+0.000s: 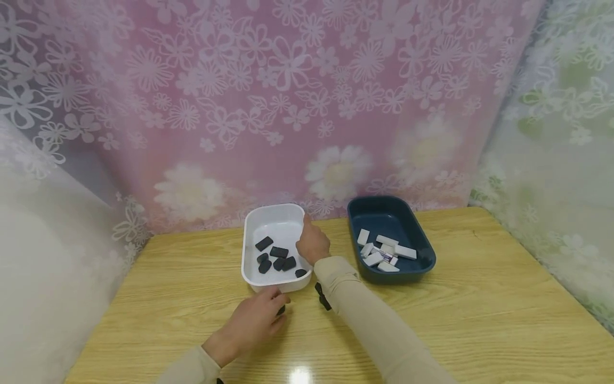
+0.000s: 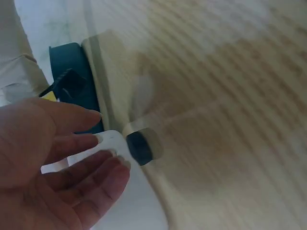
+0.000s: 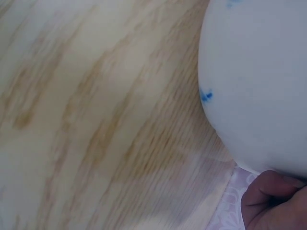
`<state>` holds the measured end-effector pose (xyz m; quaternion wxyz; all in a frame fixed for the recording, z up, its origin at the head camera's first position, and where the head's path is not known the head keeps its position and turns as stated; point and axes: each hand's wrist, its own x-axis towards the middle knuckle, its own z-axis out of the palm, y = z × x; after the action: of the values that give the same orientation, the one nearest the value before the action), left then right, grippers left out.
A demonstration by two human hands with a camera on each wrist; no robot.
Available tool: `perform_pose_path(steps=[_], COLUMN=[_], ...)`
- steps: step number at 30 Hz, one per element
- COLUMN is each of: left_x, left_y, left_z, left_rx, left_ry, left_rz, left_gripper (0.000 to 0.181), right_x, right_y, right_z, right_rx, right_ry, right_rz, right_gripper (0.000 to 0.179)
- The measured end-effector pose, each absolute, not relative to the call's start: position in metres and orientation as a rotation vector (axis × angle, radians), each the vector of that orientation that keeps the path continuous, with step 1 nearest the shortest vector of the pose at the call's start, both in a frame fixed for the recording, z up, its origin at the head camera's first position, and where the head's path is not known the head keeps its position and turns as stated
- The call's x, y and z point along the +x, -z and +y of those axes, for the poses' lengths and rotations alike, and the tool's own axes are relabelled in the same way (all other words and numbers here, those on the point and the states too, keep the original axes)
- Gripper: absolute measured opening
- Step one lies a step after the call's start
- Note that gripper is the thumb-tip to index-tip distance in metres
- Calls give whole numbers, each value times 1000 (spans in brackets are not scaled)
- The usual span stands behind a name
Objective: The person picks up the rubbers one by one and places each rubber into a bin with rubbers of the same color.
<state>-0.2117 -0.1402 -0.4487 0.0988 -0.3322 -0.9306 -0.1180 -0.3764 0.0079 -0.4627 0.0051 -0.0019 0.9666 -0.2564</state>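
My right hand grips the right rim of a white plastic basin. In the right wrist view its curled fingers show at the basin's edge. Several small black blocks, some rectangular and some rounded, lie inside the basin. Just in front of it my left hand hovers low over the table, fingers loosely bent. A single black block lies on the table just beyond those fingertips, apart from them in the left wrist view; in the head view the hand partly hides it.
To the right of the white basin stands a dark blue basin. It holds several white eraser-like blocks, one with a purple-printed label. Both basins stand toward the back of the wooden table, close to a pink floral curtain.
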Motion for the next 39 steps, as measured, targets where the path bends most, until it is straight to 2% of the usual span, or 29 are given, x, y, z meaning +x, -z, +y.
perform_pose_path(steps=[4, 12, 24, 32, 39], left_x=[-211, -215, -217, -217, -244], left_y=[456, 467, 470, 434, 398], left_z=[-139, -136, -138, -143, -159], left_rx=[-908, -888, -926, -1047, -1135], left_ry=[329, 287, 349, 402, 457], left_rz=[-2756, -2767, -2746, -2741, -2713], left_gripper=[24, 11, 16, 12, 13], right_x=[-376, -376, -374, -375, -376], right_y=[462, 464, 463, 464, 463], right_z=[8, 6, 7, 8, 7], right_rx=[4, 11, -6, -6, 7], right_ry=[803, 803, 815, 817, 798], right_rz=[3024, 3024, 3045, 3048, 3024], right_gripper=[69, 71, 70, 71, 73])
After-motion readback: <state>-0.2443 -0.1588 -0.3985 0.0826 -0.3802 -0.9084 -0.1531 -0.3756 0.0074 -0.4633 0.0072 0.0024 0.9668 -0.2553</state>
